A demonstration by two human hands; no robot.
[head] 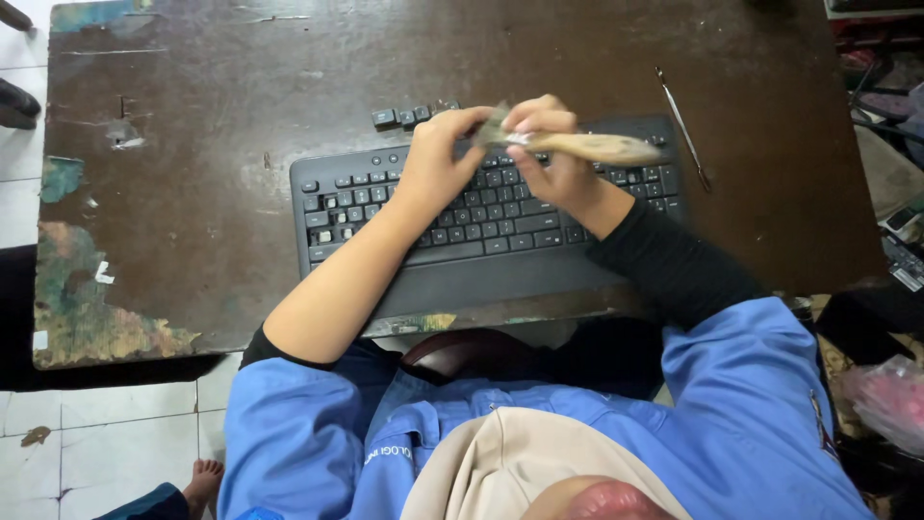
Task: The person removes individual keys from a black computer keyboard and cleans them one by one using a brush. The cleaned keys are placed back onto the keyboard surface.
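Observation:
A black keyboard lies on a worn dark brown table, with some keycaps gone at its left end. Above the keys my right hand grips a paintbrush with a pale wooden handle that points right. My left hand pinches the brush's bristles between its fingertips. Both hands hover over the upper middle rows of the keyboard.
A few loose dark keycaps sit on the table just behind the keyboard. A thin metal tool lies at the right. The table's paint is chipped along the left edge. Clutter stands beyond the right side.

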